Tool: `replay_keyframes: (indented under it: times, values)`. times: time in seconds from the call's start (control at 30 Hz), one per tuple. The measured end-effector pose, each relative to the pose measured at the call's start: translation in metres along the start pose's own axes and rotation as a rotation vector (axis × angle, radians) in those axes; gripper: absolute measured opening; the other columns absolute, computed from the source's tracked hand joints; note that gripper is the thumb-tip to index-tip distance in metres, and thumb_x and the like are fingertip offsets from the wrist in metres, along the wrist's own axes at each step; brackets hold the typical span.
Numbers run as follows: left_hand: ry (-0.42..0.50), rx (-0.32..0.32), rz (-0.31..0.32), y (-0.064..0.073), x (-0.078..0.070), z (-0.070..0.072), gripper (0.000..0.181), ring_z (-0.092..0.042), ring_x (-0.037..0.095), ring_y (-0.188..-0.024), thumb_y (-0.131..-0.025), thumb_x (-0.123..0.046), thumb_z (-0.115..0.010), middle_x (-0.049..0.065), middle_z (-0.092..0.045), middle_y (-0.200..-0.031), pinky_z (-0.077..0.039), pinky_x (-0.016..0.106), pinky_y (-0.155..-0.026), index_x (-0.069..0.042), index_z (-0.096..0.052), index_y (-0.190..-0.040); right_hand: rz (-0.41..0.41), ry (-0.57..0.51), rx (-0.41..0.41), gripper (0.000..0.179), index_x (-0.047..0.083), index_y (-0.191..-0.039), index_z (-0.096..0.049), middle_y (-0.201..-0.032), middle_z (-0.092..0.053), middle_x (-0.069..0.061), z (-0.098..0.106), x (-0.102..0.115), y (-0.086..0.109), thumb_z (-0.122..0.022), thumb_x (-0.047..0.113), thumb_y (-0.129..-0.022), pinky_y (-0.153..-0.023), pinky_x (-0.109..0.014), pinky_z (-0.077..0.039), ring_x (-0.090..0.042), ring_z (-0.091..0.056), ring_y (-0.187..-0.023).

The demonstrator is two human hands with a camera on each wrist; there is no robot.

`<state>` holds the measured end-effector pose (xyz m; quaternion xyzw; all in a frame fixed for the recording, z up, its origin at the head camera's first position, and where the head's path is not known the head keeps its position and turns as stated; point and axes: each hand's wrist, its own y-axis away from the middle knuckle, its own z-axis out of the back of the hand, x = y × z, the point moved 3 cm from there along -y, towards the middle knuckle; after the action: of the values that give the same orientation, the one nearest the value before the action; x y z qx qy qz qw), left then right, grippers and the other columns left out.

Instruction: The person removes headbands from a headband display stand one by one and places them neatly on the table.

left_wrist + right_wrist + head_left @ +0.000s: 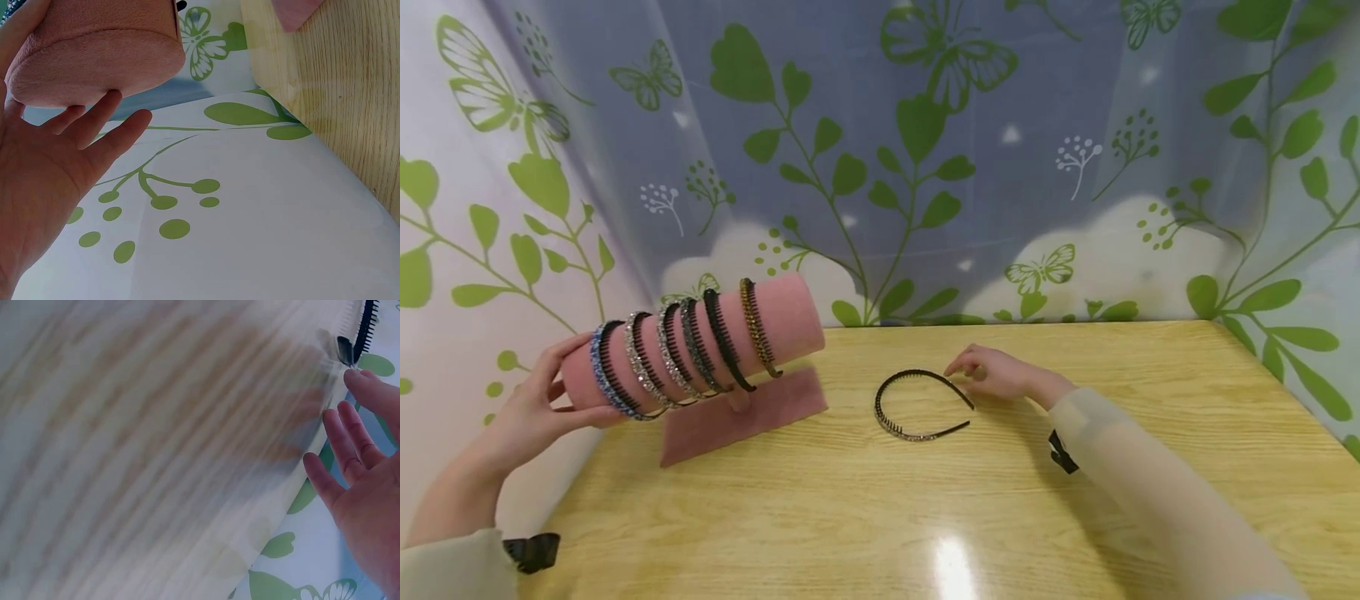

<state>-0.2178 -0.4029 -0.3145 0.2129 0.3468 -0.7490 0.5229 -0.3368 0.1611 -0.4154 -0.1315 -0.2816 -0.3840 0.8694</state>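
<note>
My left hand [531, 408] holds the left end of a pink, plush-covered headband display stand [790, 312], thumb in front and fingers around the far side. In the left wrist view, the hand [62, 150] spreads around the round end of the roll [100, 62]. Several toothed headbands circle the roll, among them a blue one [601, 367], a black one [721, 337] and a gold-brown one [752, 321]. A black headband [880, 400] with a glittery section lies on the table. My right hand [1000, 373] has its fingertips right at that headband's upper arm, fingers loosely bent.
The stand's pink base [775, 408] rests near the left edge of the wood-grain table [850, 517]. A curtain [865, 150] with green leaves and butterflies hangs behind the table and along both sides. Dark straps show at both cuffs.
</note>
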Motion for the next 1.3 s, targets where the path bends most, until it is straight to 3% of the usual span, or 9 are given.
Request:
replay_keyframes:
  times: [0.37,0.6,1.07,1.3]
  values:
    - [0.021,0.007,-0.003,0.0,0.001,-0.003,0.103,-0.045,-0.006,-0.103,-0.078,0.012,-0.074,-0.015,-0.03,-0.132,-0.051,0.016,-0.07,-0.024,-0.018,-0.155,0.052,0.027,0.025,0.034,0.007,-0.12,-0.067,-0.111,-0.053,-0.011,-0.01,0.003,-0.009,-0.07,0.001,-0.087,-0.089,-0.044,-0.045,-0.028,-0.052,-0.101]
    - [0.017,0.007,0.011,0.001,0.001,-0.003,0.102,-0.044,-0.006,-0.104,-0.079,0.01,-0.074,-0.016,-0.03,-0.133,-0.05,0.017,-0.07,-0.026,-0.016,-0.155,0.068,0.0,0.039,0.022,0.008,-0.11,-0.071,-0.106,-0.055,-0.008,-0.012,0.012,-0.012,-0.071,0.003,-0.088,-0.085,-0.04,-0.044,-0.024,-0.05,-0.095]
    - [0.019,0.0,-0.005,0.004,0.002,0.0,0.102,-0.044,-0.007,-0.104,-0.078,0.013,-0.074,-0.02,-0.032,-0.131,-0.05,0.016,-0.07,-0.025,-0.018,-0.155,0.007,-0.029,0.018,0.01,0.009,-0.096,-0.069,-0.091,-0.055,-0.003,-0.017,0.01,-0.023,-0.074,0.011,-0.087,-0.075,-0.033,-0.043,-0.016,-0.05,-0.081]
    - [0.04,0.015,0.004,0.002,-0.002,0.0,0.101,-0.045,-0.006,-0.105,-0.08,0.011,-0.074,-0.015,-0.031,-0.133,-0.05,0.016,-0.071,-0.026,-0.018,-0.155,-0.059,-0.052,-0.033,0.011,0.005,-0.093,-0.068,-0.085,-0.058,-0.002,-0.014,0.01,-0.028,-0.075,0.01,-0.086,-0.073,-0.034,-0.045,-0.015,-0.052,-0.078]
